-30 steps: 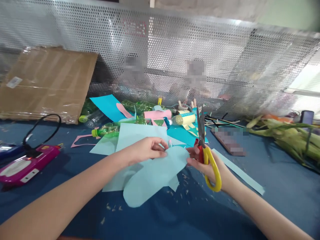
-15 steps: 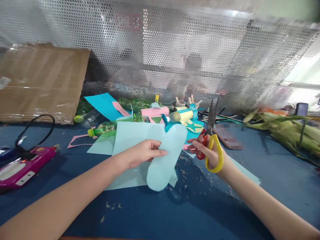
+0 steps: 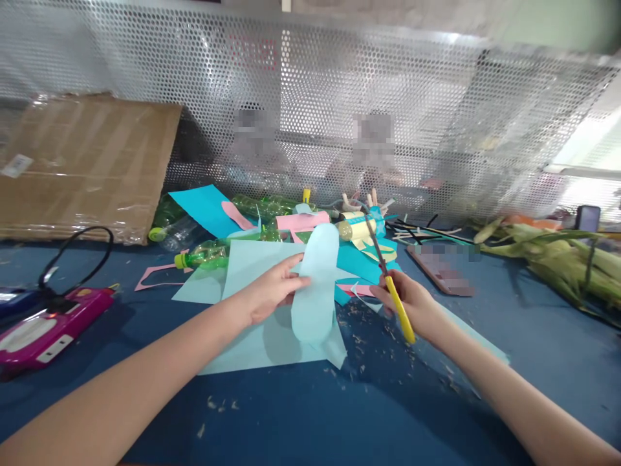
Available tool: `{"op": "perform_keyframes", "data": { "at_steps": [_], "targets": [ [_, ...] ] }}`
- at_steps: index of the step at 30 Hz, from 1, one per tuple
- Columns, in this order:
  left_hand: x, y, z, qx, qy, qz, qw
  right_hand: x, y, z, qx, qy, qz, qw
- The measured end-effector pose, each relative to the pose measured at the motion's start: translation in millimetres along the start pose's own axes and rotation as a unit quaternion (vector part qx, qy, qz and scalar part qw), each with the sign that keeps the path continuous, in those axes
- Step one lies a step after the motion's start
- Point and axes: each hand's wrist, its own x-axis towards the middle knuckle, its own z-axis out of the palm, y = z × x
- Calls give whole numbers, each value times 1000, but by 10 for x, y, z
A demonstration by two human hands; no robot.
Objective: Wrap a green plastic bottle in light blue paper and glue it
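Observation:
My left hand [image 3: 277, 289] pinches the left edge of a long, rounded light-blue paper cutout [image 3: 315, 285]. The cutout is held upright above a larger light-blue paper sheet [image 3: 242, 353] on the table. To the right, my right hand [image 3: 407, 298] grips a pair of scissors [image 3: 398, 310] with yellow and red handles. Their blades point up and to the left, apart from the cutout. A curled paper offcut [image 3: 366, 299] and a pink strip [image 3: 352, 290] lie just left of my right hand.
Green plastic bottles [image 3: 206, 255], a blue sheet [image 3: 206, 210] and a yellow-wrapped bottle [image 3: 356, 226] lie behind the paper. A pink glue gun [image 3: 53, 330] and cardboard [image 3: 92, 168] are at left. At right are a phone [image 3: 441, 272] and corn husks [image 3: 557, 259].
The cutout has turned more upright and shifted slightly left. The scissors have swung, so their blades now tilt left and their handles show edge-on.

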Motion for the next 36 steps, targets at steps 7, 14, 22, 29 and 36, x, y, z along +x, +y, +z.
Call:
{"op": "perform_keyframes", "data": {
  "at_steps": [7, 14, 22, 29, 36],
  "targets": [
    [-111, 25, 182, -21, -4, -20, 1000, -223, -235, 120, 49, -43, -143, 988],
    [-100, -65, 244, -51, -36, -9, 998, -319, -296, 180, 97, -122, -153, 976],
    [-141, -124, 283, -76, -166, -14, 983, -222, -313, 215, 190, -9, -73, 979],
    [-121, -128, 295, -108, -214, -56, 969, -212, -282, 188, 144, -1, -63, 988],
    [-142, -236, 276, -35, -202, -3, 979, -223, -296, 196, 140, -42, -38, 988]
  ]
}}
